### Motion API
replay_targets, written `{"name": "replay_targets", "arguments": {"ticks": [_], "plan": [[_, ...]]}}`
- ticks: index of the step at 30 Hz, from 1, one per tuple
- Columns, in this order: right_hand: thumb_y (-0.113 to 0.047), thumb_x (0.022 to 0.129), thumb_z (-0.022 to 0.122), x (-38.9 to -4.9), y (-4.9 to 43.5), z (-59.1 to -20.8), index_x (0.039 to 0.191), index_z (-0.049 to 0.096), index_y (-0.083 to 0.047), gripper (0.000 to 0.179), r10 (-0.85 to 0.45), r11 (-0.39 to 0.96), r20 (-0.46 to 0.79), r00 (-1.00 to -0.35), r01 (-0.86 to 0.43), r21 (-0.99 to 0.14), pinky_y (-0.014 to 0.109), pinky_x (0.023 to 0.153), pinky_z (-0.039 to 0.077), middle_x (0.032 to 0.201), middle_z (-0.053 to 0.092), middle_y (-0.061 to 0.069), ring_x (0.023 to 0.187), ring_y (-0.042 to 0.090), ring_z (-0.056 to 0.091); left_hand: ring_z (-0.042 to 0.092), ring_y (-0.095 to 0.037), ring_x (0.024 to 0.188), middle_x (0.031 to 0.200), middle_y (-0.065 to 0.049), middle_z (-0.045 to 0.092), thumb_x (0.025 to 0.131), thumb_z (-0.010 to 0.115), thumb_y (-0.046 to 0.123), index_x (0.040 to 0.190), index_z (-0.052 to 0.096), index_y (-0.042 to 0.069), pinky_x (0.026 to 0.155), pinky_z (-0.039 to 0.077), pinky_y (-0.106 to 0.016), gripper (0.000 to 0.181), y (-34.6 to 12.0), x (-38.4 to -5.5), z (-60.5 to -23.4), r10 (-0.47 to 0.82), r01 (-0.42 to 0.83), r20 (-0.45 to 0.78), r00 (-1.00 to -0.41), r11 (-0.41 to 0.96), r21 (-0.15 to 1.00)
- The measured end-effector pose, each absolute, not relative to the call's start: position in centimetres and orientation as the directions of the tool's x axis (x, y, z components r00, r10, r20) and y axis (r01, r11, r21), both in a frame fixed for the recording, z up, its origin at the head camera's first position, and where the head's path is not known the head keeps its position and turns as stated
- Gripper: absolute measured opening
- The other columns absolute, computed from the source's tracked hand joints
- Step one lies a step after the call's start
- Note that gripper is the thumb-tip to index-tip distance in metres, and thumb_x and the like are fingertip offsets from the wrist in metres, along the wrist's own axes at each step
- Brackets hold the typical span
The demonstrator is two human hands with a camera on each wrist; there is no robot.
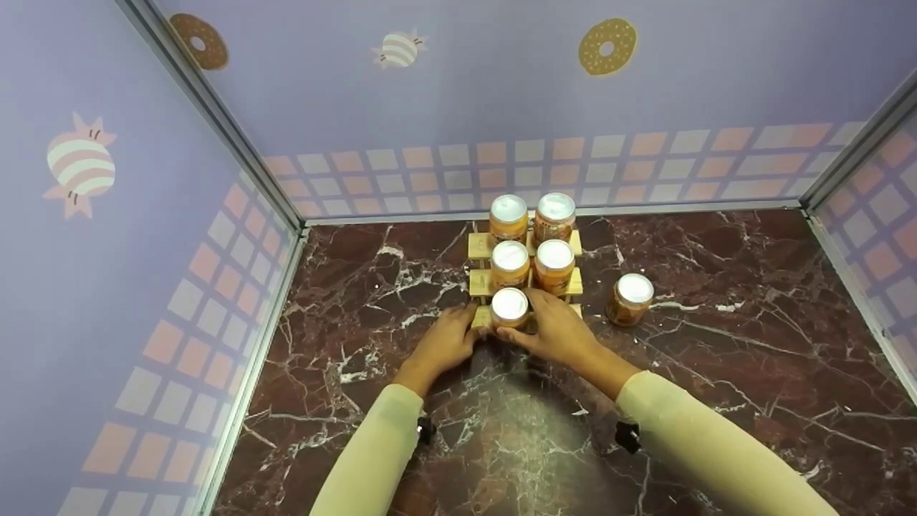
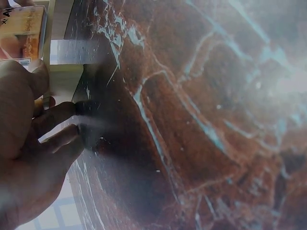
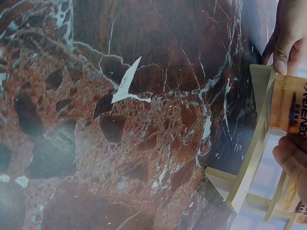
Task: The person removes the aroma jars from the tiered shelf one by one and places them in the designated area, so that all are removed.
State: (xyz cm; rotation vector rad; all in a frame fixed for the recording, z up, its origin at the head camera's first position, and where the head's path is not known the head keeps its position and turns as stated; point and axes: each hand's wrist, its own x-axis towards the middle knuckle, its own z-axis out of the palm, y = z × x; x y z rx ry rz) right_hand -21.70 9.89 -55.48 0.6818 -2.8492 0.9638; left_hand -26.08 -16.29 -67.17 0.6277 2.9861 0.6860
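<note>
A three-step wooden rack (image 1: 481, 282) stands near the back wall with orange-labelled jars under pale lids. Two sit on the top step, two on the middle one. On the lowest step, toward the left, is the front jar (image 1: 509, 307); my right hand (image 1: 562, 330) grips it, thumb at its front and fingers along its right side. My left hand (image 1: 445, 338) holds the left end of that step, its thumb by the jar's base. In the right wrist view, the left thumb (image 3: 281, 64) presses on the rack's end beside the jar (image 3: 283, 103).
Another jar (image 1: 628, 301) stands alone on the dark marbled tabletop (image 1: 716, 373), right of the rack. Lilac panels with a checked border (image 1: 430, 168) enclose the back and sides. A white scrap (image 3: 127, 81) lies on the surface in the right wrist view.
</note>
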Motion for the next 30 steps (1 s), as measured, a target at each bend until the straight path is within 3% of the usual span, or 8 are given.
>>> {"name": "replay_targets", "arguments": {"ticks": [21, 30], "plan": [[-0.047, 0.091, 0.090, -20.3, 14.3, -55.6, 0.147, 0.060, 0.001, 0.079, -0.388, 0.715, 0.301, -0.871, -0.491, -0.498, 0.061, 0.106, 0.062, 0.134, 0.073, 0.027, 0.122, 0.045, 0.073, 0.056, -0.040, 0.151, 0.159, -0.018, 0.064, 0.112, 0.061, 0.046, 0.165, 0.050, 0.004, 0.129, 0.046, -0.054, 0.069, -16.1, -26.0, -66.7, 0.379, 0.372, 0.071, -0.923, 0.825, 0.425], [-0.045, 0.089, 0.093, -19.6, 16.9, -56.2, 0.150, 0.061, 0.001, 0.083, -0.371, 0.715, 0.315, -0.873, -0.485, -0.503, 0.062, 0.109, 0.060, 0.140, 0.072, 0.026, 0.126, 0.045, 0.072, 0.057, -0.039, 0.151, 0.160, -0.018, 0.063, 0.113, 0.058, 0.050, 0.167, 0.049, 0.006, 0.129, 0.046, -0.054, 0.070, -16.1, -26.0, -67.1, 0.369, 0.358, 0.054, -0.928, 0.840, 0.408]]}}
